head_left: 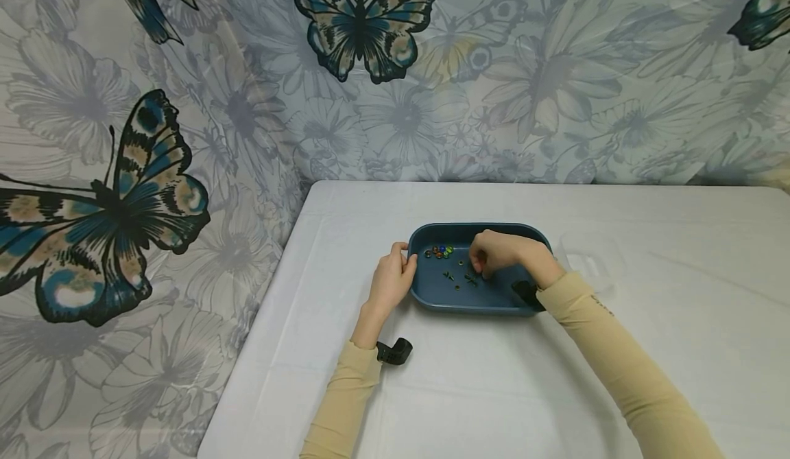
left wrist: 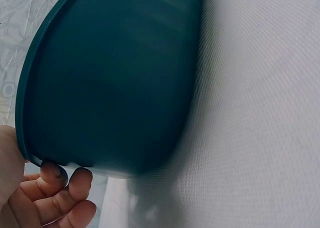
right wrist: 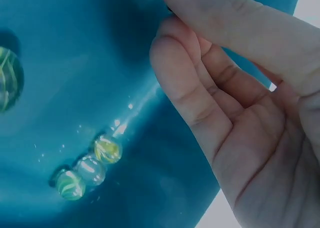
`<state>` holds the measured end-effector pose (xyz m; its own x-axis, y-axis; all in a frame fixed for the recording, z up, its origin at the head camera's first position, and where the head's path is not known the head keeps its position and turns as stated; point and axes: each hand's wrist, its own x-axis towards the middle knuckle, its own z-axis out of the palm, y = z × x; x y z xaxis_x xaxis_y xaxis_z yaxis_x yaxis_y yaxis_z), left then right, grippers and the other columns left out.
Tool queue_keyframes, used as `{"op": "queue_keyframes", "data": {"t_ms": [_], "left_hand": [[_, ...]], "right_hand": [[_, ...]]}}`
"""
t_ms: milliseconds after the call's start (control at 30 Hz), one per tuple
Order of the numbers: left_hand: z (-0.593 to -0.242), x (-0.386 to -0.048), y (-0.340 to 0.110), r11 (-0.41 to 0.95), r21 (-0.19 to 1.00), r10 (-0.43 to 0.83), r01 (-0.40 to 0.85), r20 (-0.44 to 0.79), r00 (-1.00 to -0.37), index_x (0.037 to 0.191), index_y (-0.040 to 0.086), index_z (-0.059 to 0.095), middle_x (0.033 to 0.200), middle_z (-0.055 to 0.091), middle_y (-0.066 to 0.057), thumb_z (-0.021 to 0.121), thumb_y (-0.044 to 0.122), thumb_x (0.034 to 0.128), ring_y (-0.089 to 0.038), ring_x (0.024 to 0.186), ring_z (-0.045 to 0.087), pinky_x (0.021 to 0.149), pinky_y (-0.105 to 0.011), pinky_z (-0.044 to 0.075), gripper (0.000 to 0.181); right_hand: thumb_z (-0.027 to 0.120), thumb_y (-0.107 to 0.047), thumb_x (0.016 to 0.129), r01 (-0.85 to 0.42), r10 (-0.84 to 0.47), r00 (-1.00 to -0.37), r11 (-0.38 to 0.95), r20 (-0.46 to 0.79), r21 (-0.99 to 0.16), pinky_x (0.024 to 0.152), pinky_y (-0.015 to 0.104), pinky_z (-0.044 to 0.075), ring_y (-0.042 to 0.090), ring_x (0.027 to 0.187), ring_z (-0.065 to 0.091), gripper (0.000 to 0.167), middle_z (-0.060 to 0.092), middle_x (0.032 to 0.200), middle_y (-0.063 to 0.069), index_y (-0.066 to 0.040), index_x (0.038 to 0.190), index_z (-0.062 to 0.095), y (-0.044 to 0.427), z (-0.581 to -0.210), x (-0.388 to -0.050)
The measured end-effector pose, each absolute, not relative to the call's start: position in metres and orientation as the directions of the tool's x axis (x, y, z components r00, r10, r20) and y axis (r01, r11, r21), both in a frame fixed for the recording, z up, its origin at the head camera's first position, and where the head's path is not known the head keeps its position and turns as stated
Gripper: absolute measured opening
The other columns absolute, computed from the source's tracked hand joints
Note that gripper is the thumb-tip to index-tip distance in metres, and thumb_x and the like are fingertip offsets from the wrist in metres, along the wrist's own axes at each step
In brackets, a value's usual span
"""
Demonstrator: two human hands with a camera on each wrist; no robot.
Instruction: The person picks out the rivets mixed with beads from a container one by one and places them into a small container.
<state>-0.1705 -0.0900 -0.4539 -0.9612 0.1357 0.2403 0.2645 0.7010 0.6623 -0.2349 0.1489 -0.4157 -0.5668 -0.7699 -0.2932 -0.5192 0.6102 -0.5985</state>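
Observation:
A blue tray [head_left: 475, 309] stands on the table. At its left end, my left hand [head_left: 393, 277] grips the rim; in the left wrist view the curled fingers [left wrist: 57, 193] lie against the edge of the tray [left wrist: 110, 88]. Inside the tray, my right hand [head_left: 503, 252] reaches down with bent fingers. The right wrist view shows my right hand [right wrist: 240, 103] pinching a small dark piece [right wrist: 169, 9], mostly hidden under the thumb. Several marbles [head_left: 439, 252] cluster at the tray's back left; small green pieces [head_left: 470, 279] lie beside my right hand. Three marbles [right wrist: 90, 169] touch in a row.
A clear, see-through container [head_left: 586, 263] is just right of the tray on the white-covered table [head_left: 494, 390]. Behind the table and at the left hangs a butterfly-patterned backdrop [head_left: 395, 123]. A black wrist device [head_left: 395, 351] is on the left wrist.

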Motion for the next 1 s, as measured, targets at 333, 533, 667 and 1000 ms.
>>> {"op": "queue_keyframes", "data": {"t_ms": [333,533,667,1000], "left_hand": [[-0.456,-0.172,-0.090,0.700,0.664,0.136,0.263,0.237,-0.962,0.116,-0.005,0.053,0.057,0.044,0.004,0.052,0.016,0.0950,-0.007,0.046,0.037,0.047,-0.020,0.031,0.030],[-0.456,-0.171,-0.090,0.696,0.670,0.137,0.258,0.229,-0.964,0.116,-0.005,0.052,0.057,0.043,0.004,0.051,0.016,0.0951,-0.007,0.046,0.037,0.047,-0.020,0.031,0.030],[-0.455,-0.171,-0.090,0.693,0.674,0.137,0.255,0.225,-0.965,0.117,-0.005,0.052,0.056,0.043,0.004,0.051,0.016,0.0952,-0.007,0.045,0.036,0.046,-0.020,0.030,0.030],[-0.457,-0.172,-0.090,0.697,0.670,0.135,0.255,0.227,-0.964,0.117,-0.005,0.052,0.056,0.043,0.004,0.051,0.016,0.0952,-0.007,0.045,0.036,0.046,-0.020,0.030,0.030]], "right_hand": [[0.071,0.008,0.071,-0.507,-0.758,-0.585,0.620,-0.289,-0.599,0.056,0.028,0.043,0.011,0.059,0.048,0.011,0.055,0.067,-0.001,-0.001,0.073,0.063,0.154,-0.409,-0.236],[0.070,0.008,0.072,-0.494,-0.753,-0.593,0.620,-0.286,-0.610,0.056,0.029,0.043,0.012,0.059,0.048,0.011,0.055,0.067,0.001,0.001,0.074,0.063,0.159,-0.405,-0.235],[0.070,0.009,0.073,-0.498,-0.756,-0.595,0.613,-0.273,-0.613,0.056,0.029,0.044,0.012,0.059,0.049,0.010,0.057,0.067,0.002,0.002,0.074,0.062,0.161,-0.401,-0.234],[0.068,0.011,0.073,-0.511,-0.758,-0.605,0.604,-0.243,-0.612,0.057,0.030,0.045,0.013,0.059,0.050,0.012,0.057,0.069,0.002,0.001,0.074,0.062,0.169,-0.393,-0.233]]}}
